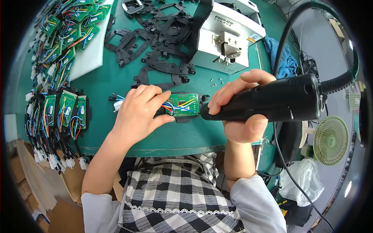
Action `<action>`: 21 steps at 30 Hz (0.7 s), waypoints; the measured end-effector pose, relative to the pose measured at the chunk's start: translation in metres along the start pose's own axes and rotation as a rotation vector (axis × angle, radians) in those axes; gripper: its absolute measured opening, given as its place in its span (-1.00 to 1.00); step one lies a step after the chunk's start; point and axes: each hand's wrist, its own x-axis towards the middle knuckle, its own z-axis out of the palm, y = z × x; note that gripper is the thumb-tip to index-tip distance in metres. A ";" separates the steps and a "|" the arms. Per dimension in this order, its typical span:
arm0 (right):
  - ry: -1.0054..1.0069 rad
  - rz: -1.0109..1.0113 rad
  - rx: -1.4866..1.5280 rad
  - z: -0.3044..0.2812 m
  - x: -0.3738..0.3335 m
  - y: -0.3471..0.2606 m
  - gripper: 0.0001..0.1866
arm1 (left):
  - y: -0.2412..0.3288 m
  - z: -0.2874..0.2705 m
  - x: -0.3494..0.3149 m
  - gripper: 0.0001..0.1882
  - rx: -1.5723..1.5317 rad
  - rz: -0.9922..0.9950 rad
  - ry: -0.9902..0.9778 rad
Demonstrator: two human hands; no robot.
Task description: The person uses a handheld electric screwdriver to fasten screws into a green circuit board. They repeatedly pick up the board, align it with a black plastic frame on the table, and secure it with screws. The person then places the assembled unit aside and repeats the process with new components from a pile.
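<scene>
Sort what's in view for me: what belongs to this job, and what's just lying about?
Likely in the job: circuit board at the left hand; black handheld tool in the right hand; small loose screws; black plastic frames; wired boards.

Apparently incidental: blue cloth; green fan; plastic bag.

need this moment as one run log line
left grip: at left end of green circuit board; right grip: closed on black handheld tool; tool nose: near board's right end; screws: beside white machine
</scene>
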 end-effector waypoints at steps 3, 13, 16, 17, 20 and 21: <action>0.061 -0.010 -0.006 -0.007 0.003 0.005 -0.24 | -0.001 0.001 0.000 -0.38 -0.002 0.019 0.016; 0.345 -0.354 -0.246 -0.026 0.100 -0.021 -0.24 | 0.004 0.011 0.005 -0.52 -0.009 0.096 0.109; 0.356 -0.399 -0.297 -0.020 0.107 -0.010 -0.28 | 0.003 0.012 0.004 -0.55 -0.004 0.111 0.117; 0.352 -0.403 -0.287 -0.018 0.107 -0.006 -0.30 | 0.003 0.012 0.004 -0.56 -0.005 0.117 0.122; 0.339 -0.370 -0.283 -0.011 0.103 -0.005 -0.29 | 0.004 0.012 0.002 -0.58 0.017 0.113 0.138; 0.314 -0.340 -0.282 -0.010 0.100 -0.007 -0.28 | 0.004 0.012 0.001 -0.58 0.019 0.118 0.141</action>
